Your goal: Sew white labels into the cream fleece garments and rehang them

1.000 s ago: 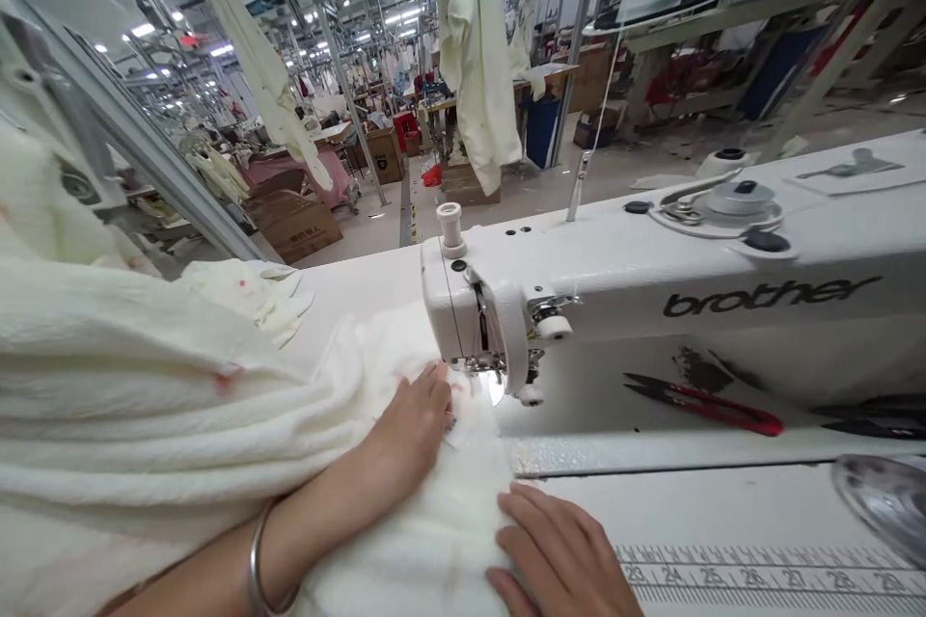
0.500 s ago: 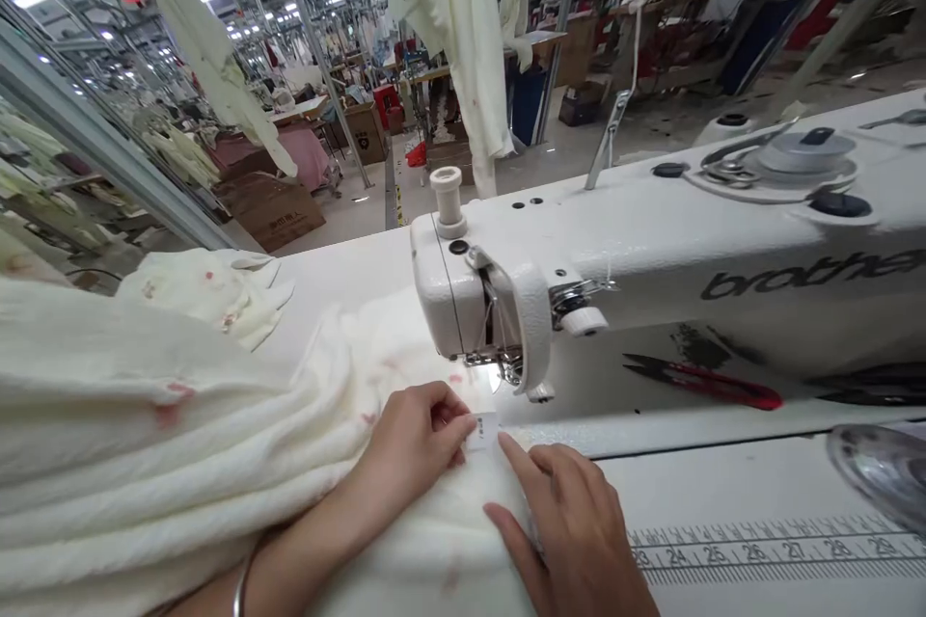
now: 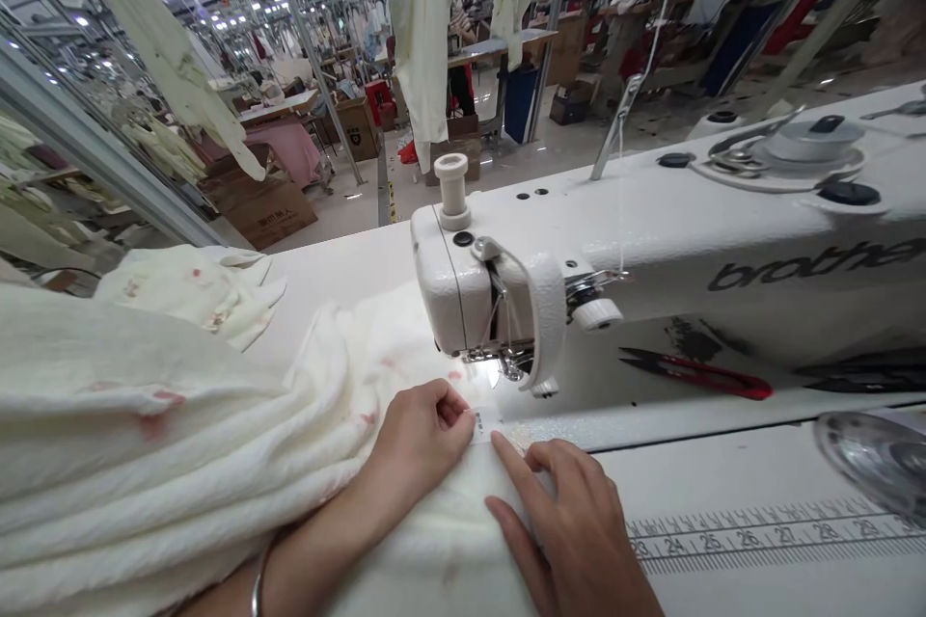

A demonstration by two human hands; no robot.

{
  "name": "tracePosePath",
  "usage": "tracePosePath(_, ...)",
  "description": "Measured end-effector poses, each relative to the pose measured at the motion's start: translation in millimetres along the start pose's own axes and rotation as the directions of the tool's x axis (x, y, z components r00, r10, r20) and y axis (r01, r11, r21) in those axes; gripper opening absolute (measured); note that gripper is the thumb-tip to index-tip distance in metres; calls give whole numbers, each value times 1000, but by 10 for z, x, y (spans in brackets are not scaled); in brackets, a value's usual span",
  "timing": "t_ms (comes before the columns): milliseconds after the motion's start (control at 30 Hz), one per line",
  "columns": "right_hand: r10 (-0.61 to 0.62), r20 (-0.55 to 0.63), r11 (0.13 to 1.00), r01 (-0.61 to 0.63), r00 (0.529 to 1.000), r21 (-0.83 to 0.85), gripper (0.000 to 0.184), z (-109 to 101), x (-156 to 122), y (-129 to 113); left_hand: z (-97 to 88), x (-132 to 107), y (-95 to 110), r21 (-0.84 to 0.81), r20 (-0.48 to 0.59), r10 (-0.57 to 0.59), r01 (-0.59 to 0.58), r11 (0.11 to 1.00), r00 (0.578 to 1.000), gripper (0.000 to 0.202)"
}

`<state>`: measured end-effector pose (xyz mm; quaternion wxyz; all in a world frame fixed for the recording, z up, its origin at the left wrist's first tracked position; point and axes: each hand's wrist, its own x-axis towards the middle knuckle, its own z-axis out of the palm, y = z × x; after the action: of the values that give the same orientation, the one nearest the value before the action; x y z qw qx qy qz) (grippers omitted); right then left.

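Note:
A small white label [image 3: 484,424] with dark print lies on cream fabric [image 3: 238,463] just in front of the sewing machine [image 3: 477,289]. Thumb and forefinger of my left hand [image 3: 420,434] pinch the label's left edge. My right hand [image 3: 568,511] rests on the cloth with its fingers apart, the index fingertip by the label's lower right corner. Reddish marks dot the fabric, which spreads in folds to the left and runs up under the lit needle area. The presser foot is partly hidden by the machine head.
Red-handled thread snips [image 3: 698,373] and a dark pair of snips [image 3: 864,376] lie under the machine arm. A printed ruler [image 3: 767,545] runs along the table's front right, below a clear round dish [image 3: 879,463]. Bunched fabric [image 3: 192,294] sits at the left.
The view has shifted slightly. Both hands keep nearly the same place at the label, and the right index fingertip sits a touch closer to it. The thread lever and thread above the machine look shifted.

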<state>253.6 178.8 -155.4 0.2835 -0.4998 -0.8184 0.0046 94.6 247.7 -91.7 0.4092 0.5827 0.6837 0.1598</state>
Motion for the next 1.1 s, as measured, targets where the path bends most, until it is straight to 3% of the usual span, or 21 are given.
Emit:
tracePosePath(167, 38, 12, 999, -38, 999, 20, 35, 0, -8, -26, 6, -14, 3, 58, 1, 19, -19, 998, 1000, 7)
tracePosePath(667, -63, -19, 997, 62, 998, -47, 36, 56, -15, 57, -13, 6, -1, 75, 23, 8, -10, 997, 1000, 6)
tracePosePath(1100, -65, -27, 997, 63, 998, -45, 39, 42, -26, 45, 20, 27, -12, 111, -3, 20, -20, 994, 1000, 6)
